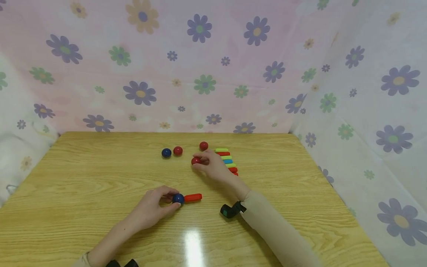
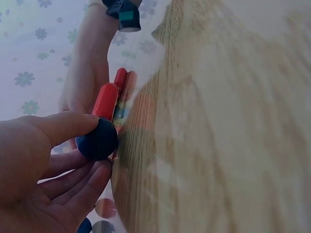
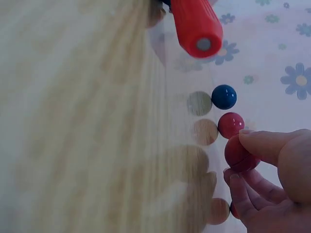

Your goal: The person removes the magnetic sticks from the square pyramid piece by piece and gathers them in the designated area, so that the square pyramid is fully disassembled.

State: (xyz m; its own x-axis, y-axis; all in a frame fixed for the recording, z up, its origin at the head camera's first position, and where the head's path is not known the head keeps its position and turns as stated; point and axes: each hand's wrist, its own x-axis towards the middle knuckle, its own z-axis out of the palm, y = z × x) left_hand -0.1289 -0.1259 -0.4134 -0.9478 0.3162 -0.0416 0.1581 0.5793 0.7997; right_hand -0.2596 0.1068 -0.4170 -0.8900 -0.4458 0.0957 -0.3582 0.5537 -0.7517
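Observation:
My left hand [image 1: 151, 207] pinches a dark blue ball [image 1: 178, 199] between thumb and fingers, low over the table. A red stick [image 1: 192, 197] extends to the right from that ball, end against it; the right wrist view shows a grey round spot on the stick's free end [image 3: 203, 44]. Farther back, my right hand [image 1: 215, 167] pinches a red ball [image 3: 241, 154] between thumb and fingertips. Just behind that hand lies another red ball [image 1: 204, 145]. To its right is a row of coloured sticks [image 1: 227, 157] in yellow-green, red and blue, partly covered by the hand.
A second blue ball [image 1: 166, 152] and a red ball [image 1: 178, 151] sit side by side toward the back of the wooden table [image 1: 100, 163]. A flowered cloth [image 1: 166, 70] hangs behind the far edge and at the sides. Black wrist cameras [image 1: 231, 210] are strapped to both arms.

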